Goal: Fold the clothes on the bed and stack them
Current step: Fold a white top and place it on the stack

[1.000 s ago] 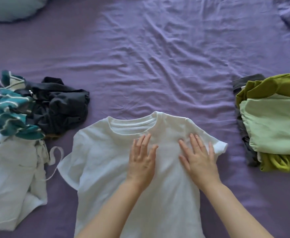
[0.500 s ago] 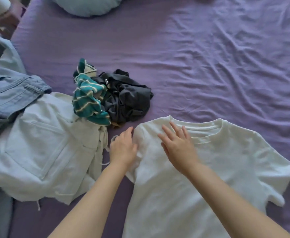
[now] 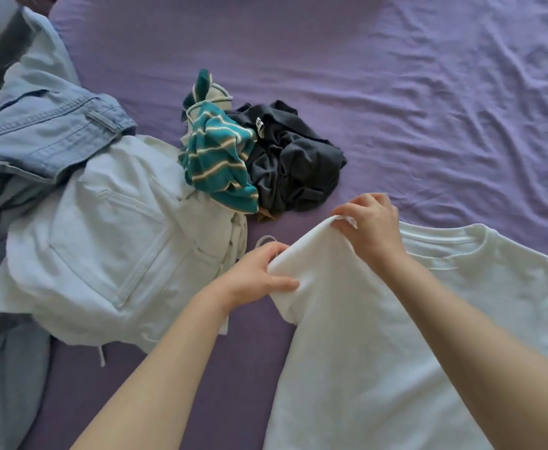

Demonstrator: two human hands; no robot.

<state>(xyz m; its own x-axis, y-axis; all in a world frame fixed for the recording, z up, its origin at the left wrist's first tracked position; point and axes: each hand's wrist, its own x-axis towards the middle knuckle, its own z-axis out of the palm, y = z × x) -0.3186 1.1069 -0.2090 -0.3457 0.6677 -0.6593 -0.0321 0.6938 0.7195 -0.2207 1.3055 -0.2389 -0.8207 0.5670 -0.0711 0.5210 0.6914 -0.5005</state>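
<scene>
A white T-shirt [image 3: 428, 336] lies on the bed [image 3: 428, 108], on a wrinkled purple sheet, in the lower right part of the view. Its neckline points away from the person, and its lower part runs out of the picture at the bottom edge.

The left hand [image 3: 259, 274] grips the outer edge of the shirt's left sleeve, with the thumb on top of the cloth and the other fingers curled under it. The right hand [image 3: 370, 222] pinches the cloth at the left shoulder and holds it a little above the sheet, so this side of the shirt is raised into a ridge between the two hands.

Just beside the left hand lies a pale, light-coloured garment [image 3: 104, 254] with pocket seams, and one of its thin drawstring loops reaches almost to the lifted sleeve. Blue denim [image 3: 45, 138] lies partly on this garment, at the left edge of the view. A teal striped piece [image 3: 217, 164] and a crumpled dark grey piece [image 3: 292, 167] touch each other just beyond the hands.

The far and right part of the sheet, beyond the shirt's neckline, is open purple cloth with wrinkles.
</scene>
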